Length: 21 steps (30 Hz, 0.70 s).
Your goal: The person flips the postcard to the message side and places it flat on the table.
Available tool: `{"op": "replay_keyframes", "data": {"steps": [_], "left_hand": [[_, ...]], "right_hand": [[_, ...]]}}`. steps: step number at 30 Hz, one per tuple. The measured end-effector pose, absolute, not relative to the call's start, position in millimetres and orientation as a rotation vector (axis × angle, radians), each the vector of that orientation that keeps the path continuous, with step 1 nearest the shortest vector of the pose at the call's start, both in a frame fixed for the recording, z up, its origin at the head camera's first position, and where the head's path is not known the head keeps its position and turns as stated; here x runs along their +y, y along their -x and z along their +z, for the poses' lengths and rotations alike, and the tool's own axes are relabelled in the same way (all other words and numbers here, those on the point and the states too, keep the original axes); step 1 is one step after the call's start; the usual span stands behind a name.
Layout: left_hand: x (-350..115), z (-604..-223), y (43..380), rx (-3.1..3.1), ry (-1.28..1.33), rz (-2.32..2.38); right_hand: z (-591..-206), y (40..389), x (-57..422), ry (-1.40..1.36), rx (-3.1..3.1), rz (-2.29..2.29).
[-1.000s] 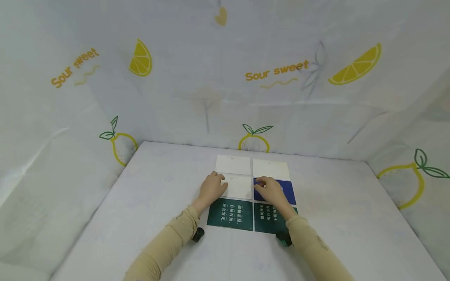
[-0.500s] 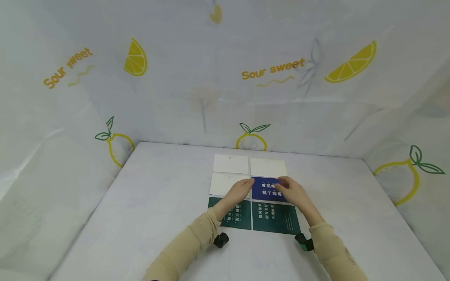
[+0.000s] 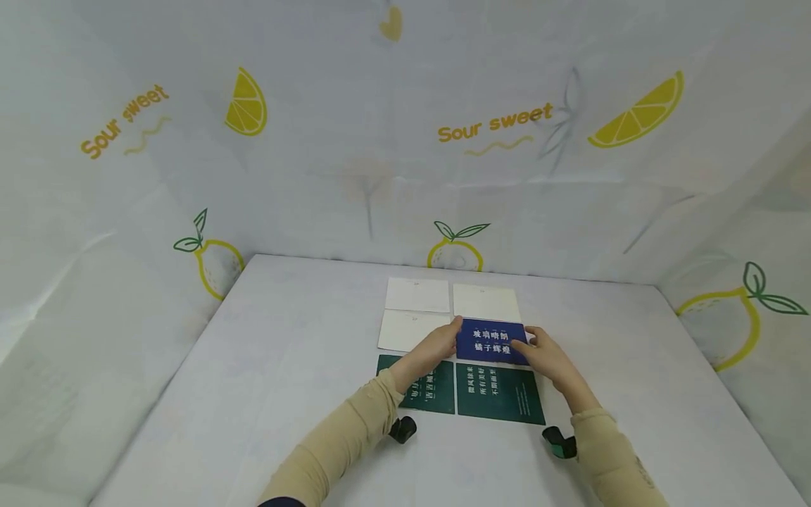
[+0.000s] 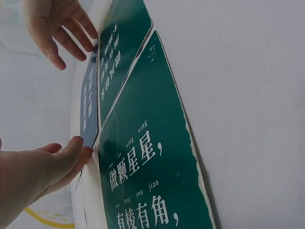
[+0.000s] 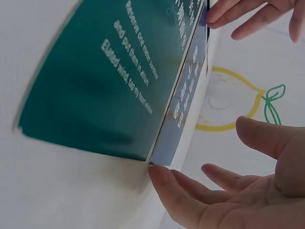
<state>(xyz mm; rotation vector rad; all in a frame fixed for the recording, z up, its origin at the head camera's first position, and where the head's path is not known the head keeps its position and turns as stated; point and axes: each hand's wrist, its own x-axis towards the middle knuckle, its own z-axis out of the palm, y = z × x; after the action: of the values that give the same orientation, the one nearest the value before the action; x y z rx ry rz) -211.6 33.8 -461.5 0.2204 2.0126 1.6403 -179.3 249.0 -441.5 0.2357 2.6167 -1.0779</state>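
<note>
A blue card point(image 3: 484, 345) with white characters lies between both hands in the head view. My left hand point(image 3: 434, 346) is at its left edge, fingers extended and fingertips right at the side. At the opposite edge, my right hand point(image 3: 550, 357) has its fingers spread and loosely bent, a fingertip by the card's corner. The right wrist view shows the right hand point(image 5: 228, 183) palm inward, with an index fingertip low against the edge. Below the blue card lie two green cards, the right one point(image 3: 500, 401) fully visible and the left one point(image 3: 437, 396) partly covered by the left hand and wrist.
Two white cards form the back row, one left point(image 3: 418, 296) and one right point(image 3: 486, 303). A third white card point(image 3: 405, 331) sits left of the blue one. The white table point(image 3: 285, 352) meets a lemon-printed backdrop point(image 3: 355, 105) behind and at the sides.
My left hand has moved right, from over the white card to the blue card's left edge. My right hand has moved from above the blue card to its right edge, uncovering its characters.
</note>
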Motion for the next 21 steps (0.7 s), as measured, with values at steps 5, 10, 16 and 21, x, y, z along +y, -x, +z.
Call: {"op": "replay_keyframes", "data": {"steps": [5, 10, 16, 21], "left_hand": [[34, -463, 214, 1.973, -0.161, 1.68], [36, -463, 215, 1.938, -0.079, 1.773], [39, -466, 214, 2.031, -0.066, 1.797], [43, -463, 212, 2.199, -0.057, 1.809]], "right_hand": [[-445, 180, 255, -0.269, 2.622, -1.095], [-447, 181, 261, -0.294, 2.602, -1.146], [-445, 179, 261, -0.315, 2.631, -1.135], [-440, 177, 259, -0.319, 2.66, -1.129]]}}
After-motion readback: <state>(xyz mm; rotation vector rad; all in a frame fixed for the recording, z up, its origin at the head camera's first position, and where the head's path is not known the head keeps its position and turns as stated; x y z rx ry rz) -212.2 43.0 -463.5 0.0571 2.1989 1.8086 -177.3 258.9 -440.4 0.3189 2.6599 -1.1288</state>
